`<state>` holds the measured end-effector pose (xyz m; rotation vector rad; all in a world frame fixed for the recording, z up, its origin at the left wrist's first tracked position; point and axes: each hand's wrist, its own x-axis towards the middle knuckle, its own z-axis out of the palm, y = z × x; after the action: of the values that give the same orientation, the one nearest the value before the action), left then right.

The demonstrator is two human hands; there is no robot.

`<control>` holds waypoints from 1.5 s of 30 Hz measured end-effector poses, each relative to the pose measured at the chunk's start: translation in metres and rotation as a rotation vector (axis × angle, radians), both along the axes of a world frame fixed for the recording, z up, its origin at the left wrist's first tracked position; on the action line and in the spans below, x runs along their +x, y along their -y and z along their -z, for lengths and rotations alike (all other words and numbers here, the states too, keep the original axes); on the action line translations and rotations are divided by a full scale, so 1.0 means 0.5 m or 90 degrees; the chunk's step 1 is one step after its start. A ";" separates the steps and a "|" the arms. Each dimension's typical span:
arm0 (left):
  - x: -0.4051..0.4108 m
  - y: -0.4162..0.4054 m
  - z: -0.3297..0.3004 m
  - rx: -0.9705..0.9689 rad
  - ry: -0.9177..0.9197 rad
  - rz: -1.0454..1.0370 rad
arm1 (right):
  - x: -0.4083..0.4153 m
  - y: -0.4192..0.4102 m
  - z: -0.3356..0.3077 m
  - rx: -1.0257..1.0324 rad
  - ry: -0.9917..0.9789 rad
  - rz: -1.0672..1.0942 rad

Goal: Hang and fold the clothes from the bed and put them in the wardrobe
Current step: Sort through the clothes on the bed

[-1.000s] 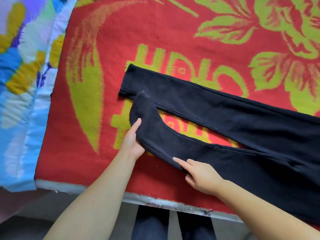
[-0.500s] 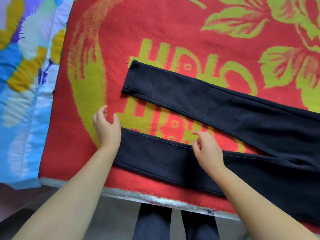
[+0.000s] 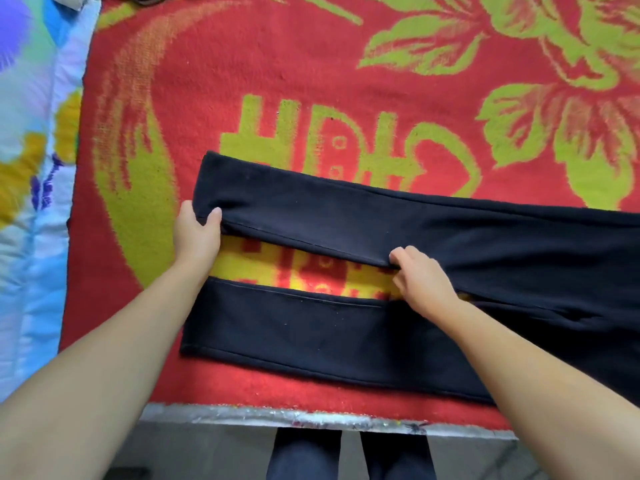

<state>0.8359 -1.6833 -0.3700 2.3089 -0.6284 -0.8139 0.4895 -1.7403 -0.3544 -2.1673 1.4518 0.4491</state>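
A pair of black trousers (image 3: 346, 216) lies on the red and green blanket (image 3: 277, 81) covering the bed, legs pointing left and spread apart. The near leg (image 3: 294, 334) lies flat close to the bed's front edge. My left hand (image 3: 197, 230) pinches the far leg at its cuff end, thumb on top of the cloth. My right hand (image 3: 419, 275) grips the near edge of that same far leg further along, fingers curled over the seam. The waist end runs out of view at the right.
A blue, white and yellow patterned quilt (image 3: 31, 202) lies along the left. The bed's pale front edge (image 3: 311, 417) runs below the blanket, with the person's dark trouser legs (image 3: 349, 455) and grey floor beneath. Dark items sit at the top left edge.
The near leg was straightened flat toward the bed edge. Both hands then left it and moved up to take hold of the far leg.
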 end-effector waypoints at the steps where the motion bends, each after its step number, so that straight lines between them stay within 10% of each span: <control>1: 0.007 -0.029 0.007 0.024 0.002 0.001 | -0.008 -0.021 0.001 0.026 0.008 -0.031; 6: 0.042 -0.033 0.014 0.173 0.175 0.098 | -0.038 -0.023 0.008 0.014 0.078 -0.037; 9: 0.033 0.071 0.001 0.112 0.321 0.396 | -0.042 0.075 -0.007 -0.162 0.125 0.050; 13: -0.013 0.189 0.000 0.278 0.380 0.692 | -0.081 0.219 -0.012 -0.032 -0.150 0.047; 18: -0.043 0.219 -0.027 0.349 0.398 0.783 | -0.111 0.274 -0.022 0.027 -0.309 -0.066; 28: -0.056 -0.100 -0.110 -0.130 0.490 0.945 | -0.271 0.033 -0.167 0.031 -0.084 -0.291; 45: -0.098 -0.335 -0.026 0.392 0.434 0.932 | -0.205 -0.203 -0.027 0.213 -0.240 -0.311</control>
<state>0.7867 -1.5157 -0.3571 2.3249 -2.8625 -0.7809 0.3871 -1.6390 -0.3410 -2.2156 0.9043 1.2348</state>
